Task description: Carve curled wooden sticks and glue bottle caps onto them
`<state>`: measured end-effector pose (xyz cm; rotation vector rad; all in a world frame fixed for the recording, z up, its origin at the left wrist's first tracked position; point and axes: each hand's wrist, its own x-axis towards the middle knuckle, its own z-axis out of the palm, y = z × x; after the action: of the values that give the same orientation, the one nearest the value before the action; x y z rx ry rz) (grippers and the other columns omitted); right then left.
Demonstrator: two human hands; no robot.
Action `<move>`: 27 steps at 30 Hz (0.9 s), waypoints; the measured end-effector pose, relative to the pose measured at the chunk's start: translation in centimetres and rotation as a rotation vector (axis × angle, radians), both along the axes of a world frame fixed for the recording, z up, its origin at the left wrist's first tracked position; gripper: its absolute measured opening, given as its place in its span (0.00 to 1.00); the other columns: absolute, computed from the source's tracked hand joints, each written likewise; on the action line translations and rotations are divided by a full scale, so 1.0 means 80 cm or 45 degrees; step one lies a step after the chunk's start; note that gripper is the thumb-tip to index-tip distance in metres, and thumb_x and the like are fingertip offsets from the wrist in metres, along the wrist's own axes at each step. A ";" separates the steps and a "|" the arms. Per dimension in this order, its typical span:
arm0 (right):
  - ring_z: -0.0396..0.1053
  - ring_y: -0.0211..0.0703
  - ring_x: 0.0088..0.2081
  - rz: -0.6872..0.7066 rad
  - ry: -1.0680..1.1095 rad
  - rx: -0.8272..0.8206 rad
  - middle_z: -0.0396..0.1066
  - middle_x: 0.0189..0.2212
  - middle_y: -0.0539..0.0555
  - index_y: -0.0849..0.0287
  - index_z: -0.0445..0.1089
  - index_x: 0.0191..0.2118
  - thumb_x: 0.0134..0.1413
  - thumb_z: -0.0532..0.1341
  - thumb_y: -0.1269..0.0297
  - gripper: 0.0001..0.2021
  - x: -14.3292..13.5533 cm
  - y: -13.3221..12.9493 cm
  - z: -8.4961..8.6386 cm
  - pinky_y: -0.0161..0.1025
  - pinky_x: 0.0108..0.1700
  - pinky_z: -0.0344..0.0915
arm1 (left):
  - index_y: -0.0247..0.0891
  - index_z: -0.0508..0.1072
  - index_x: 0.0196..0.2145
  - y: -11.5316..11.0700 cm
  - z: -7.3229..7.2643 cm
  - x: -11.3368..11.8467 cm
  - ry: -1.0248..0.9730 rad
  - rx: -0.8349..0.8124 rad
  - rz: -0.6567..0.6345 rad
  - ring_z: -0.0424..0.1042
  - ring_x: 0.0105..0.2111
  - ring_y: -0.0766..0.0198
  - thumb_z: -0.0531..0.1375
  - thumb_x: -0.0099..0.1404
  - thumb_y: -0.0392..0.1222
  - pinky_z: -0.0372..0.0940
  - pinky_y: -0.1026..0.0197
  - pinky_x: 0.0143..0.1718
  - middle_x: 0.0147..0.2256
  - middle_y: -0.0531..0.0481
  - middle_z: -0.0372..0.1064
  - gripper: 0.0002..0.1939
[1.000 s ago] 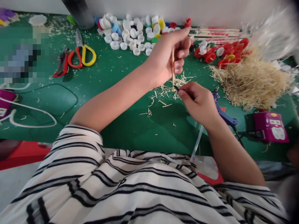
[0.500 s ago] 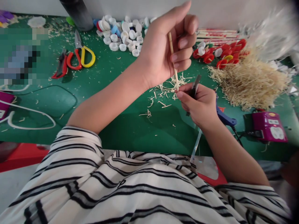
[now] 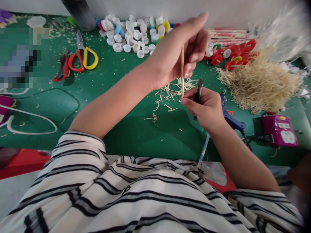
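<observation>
My left hand [image 3: 178, 53] is raised over the table, its fingers curled round the upper part of a thin, pale wooden stick [image 3: 182, 76]. The thumb points up, away from the stick. Lower and to the right, my right hand [image 3: 209, 105] pinches the stick's bottom end between thumb and fingertip. That same hand also grips a dark utility knife [image 3: 198, 92], which sticks up out of the fist; part of it is hidden by the fingers. Thin wood shavings [image 3: 188, 84] lie on the green table [image 3: 138, 129] behind and beside the stick.
Bottle caps [image 3: 131, 34] lie at the back, near a dark bottle [image 3: 81, 14]. Scissors [image 3: 91, 58] and pliers [image 3: 63, 66] rest to the left. On the right are red caps [image 3: 234, 53], a shavings pile [image 3: 264, 85], a blue glue gun [image 3: 230, 118] and a purple box [image 3: 279, 131].
My left hand has moved slightly right and down, its fingers curling further. The stick now stands nearly upright instead of slanting. My right hand has shifted a little left.
</observation>
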<state>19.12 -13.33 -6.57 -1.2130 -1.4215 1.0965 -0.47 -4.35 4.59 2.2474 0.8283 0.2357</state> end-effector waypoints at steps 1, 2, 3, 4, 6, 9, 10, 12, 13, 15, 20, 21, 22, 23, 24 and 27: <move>0.55 0.36 0.25 -0.004 -0.024 0.006 0.63 0.24 0.46 0.53 0.76 0.35 0.55 0.76 0.55 0.12 -0.001 0.000 0.001 0.39 0.25 0.50 | 0.46 0.85 0.36 0.002 -0.001 0.001 0.013 0.019 -0.010 0.74 0.35 0.51 0.55 0.66 0.78 0.56 0.46 0.37 0.21 0.44 0.70 0.34; 0.55 0.36 0.25 -0.004 -0.056 0.008 0.63 0.24 0.46 0.52 0.76 0.35 0.54 0.76 0.55 0.11 -0.002 0.000 0.003 0.40 0.26 0.51 | 0.45 0.85 0.36 0.004 -0.001 0.002 0.021 0.039 -0.014 0.74 0.36 0.51 0.54 0.67 0.77 0.56 0.46 0.37 0.21 0.44 0.71 0.34; 0.55 0.36 0.25 -0.002 -0.098 0.007 0.62 0.23 0.45 0.52 0.75 0.34 0.54 0.76 0.56 0.11 -0.003 0.000 0.005 0.40 0.26 0.51 | 0.45 0.85 0.36 0.006 -0.002 0.003 0.017 0.061 -0.005 0.74 0.36 0.51 0.53 0.68 0.76 0.56 0.46 0.38 0.22 0.43 0.71 0.34; 0.55 0.36 0.25 0.003 -0.147 0.005 0.62 0.23 0.45 0.52 0.75 0.34 0.53 0.75 0.55 0.11 -0.004 -0.001 0.008 0.40 0.27 0.52 | 0.44 0.84 0.36 0.007 -0.003 0.004 -0.013 0.089 0.022 0.74 0.36 0.51 0.52 0.70 0.74 0.56 0.47 0.38 0.23 0.43 0.72 0.34; 0.56 0.37 0.25 0.017 -0.256 0.004 0.62 0.23 0.45 0.52 0.75 0.33 0.52 0.75 0.53 0.12 -0.006 -0.002 0.014 0.41 0.28 0.53 | 0.43 0.82 0.34 0.009 -0.004 0.003 -0.097 0.154 0.096 0.74 0.36 0.52 0.49 0.73 0.68 0.55 0.47 0.39 0.26 0.43 0.73 0.31; 0.58 0.38 0.26 0.046 -0.412 0.024 0.65 0.24 0.46 0.52 0.75 0.34 0.54 0.73 0.51 0.13 -0.008 -0.005 0.018 0.41 0.29 0.55 | 0.45 0.70 0.25 0.011 -0.005 -0.005 -0.101 0.279 0.130 0.66 0.30 0.57 0.50 0.75 0.58 0.53 0.46 0.38 0.24 0.47 0.65 0.25; 0.58 0.38 0.26 0.054 -0.463 0.034 0.65 0.24 0.46 0.52 0.75 0.34 0.55 0.72 0.51 0.12 -0.008 -0.005 0.018 0.41 0.30 0.56 | 0.45 0.63 0.22 0.012 -0.004 -0.010 -0.046 0.308 0.110 0.60 0.27 0.59 0.51 0.76 0.56 0.51 0.46 0.37 0.22 0.49 0.59 0.25; 0.58 0.38 0.26 0.070 -0.561 0.057 0.65 0.24 0.46 0.53 0.75 0.35 0.56 0.70 0.54 0.09 -0.009 -0.006 0.017 0.41 0.31 0.56 | 0.46 0.52 0.20 0.015 -0.002 -0.018 0.113 0.302 0.026 0.47 0.26 0.62 0.52 0.78 0.57 0.46 0.46 0.35 0.21 0.52 0.46 0.29; 0.59 0.38 0.26 0.078 -0.606 0.069 0.65 0.24 0.46 0.53 0.75 0.36 0.57 0.69 0.56 0.08 -0.009 -0.006 0.016 0.42 0.31 0.57 | 0.46 0.49 0.20 0.017 -0.001 -0.022 0.190 0.276 -0.010 0.43 0.26 0.63 0.53 0.78 0.58 0.44 0.46 0.34 0.21 0.53 0.42 0.31; 0.60 0.39 0.26 0.110 -0.680 0.083 0.67 0.24 0.47 0.54 0.75 0.37 0.58 0.67 0.59 0.06 -0.009 -0.005 0.015 0.42 0.32 0.58 | 0.45 0.47 0.18 0.020 0.000 -0.026 0.290 0.242 -0.083 0.39 0.25 0.63 0.54 0.77 0.60 0.42 0.46 0.32 0.20 0.52 0.40 0.33; 0.64 0.42 0.27 0.223 -0.820 0.062 0.69 0.25 0.47 0.54 0.75 0.45 0.59 0.65 0.61 0.09 -0.002 -0.004 0.015 0.43 0.34 0.59 | 0.48 0.67 0.17 0.026 -0.008 -0.026 0.235 0.272 -0.164 0.54 0.21 0.58 0.61 0.67 0.63 0.49 0.47 0.29 0.15 0.49 0.51 0.26; 0.65 0.43 0.27 0.249 -0.840 0.068 0.69 0.25 0.47 0.55 0.74 0.48 0.60 0.64 0.62 0.11 0.000 -0.004 0.015 0.43 0.34 0.59 | 0.49 0.71 0.19 0.027 -0.011 -0.025 0.238 0.276 -0.166 0.59 0.22 0.57 0.62 0.66 0.63 0.51 0.48 0.29 0.16 0.49 0.55 0.23; 0.66 0.44 0.28 0.279 -0.858 0.084 0.70 0.26 0.47 0.55 0.73 0.52 0.61 0.63 0.62 0.14 0.003 -0.004 0.015 0.43 0.35 0.60 | 0.50 0.74 0.20 0.028 -0.015 -0.024 0.249 0.284 -0.165 0.62 0.23 0.56 0.62 0.65 0.62 0.53 0.48 0.29 0.16 0.48 0.58 0.21; 0.67 0.46 0.29 0.304 -0.875 0.111 0.72 0.27 0.48 0.56 0.71 0.55 0.63 0.62 0.62 0.16 0.005 -0.005 0.015 0.43 0.36 0.60 | 0.50 0.75 0.21 0.028 -0.018 -0.022 0.263 0.292 -0.165 0.64 0.23 0.55 0.63 0.64 0.60 0.54 0.48 0.30 0.17 0.47 0.60 0.19; 0.69 0.47 0.30 0.325 -0.893 0.143 0.74 0.28 0.49 0.56 0.69 0.59 0.64 0.60 0.63 0.18 0.006 -0.005 0.016 0.44 0.36 0.61 | 0.49 0.75 0.21 0.029 -0.021 -0.021 0.276 0.301 -0.168 0.65 0.24 0.55 0.63 0.64 0.59 0.55 0.49 0.30 0.18 0.47 0.62 0.18; 0.73 0.50 0.34 0.331 -0.965 0.210 0.80 0.36 0.55 0.56 0.69 0.62 0.69 0.58 0.62 0.19 0.011 -0.005 0.018 0.45 0.39 0.65 | 0.48 0.76 0.24 0.031 -0.028 -0.017 0.285 0.315 -0.192 0.69 0.27 0.53 0.64 0.63 0.55 0.57 0.50 0.32 0.21 0.46 0.66 0.14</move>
<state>20.00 -13.74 -5.13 -1.4202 -2.2447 0.6731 -1.83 -1.87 2.38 2.5911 0.7732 0.0149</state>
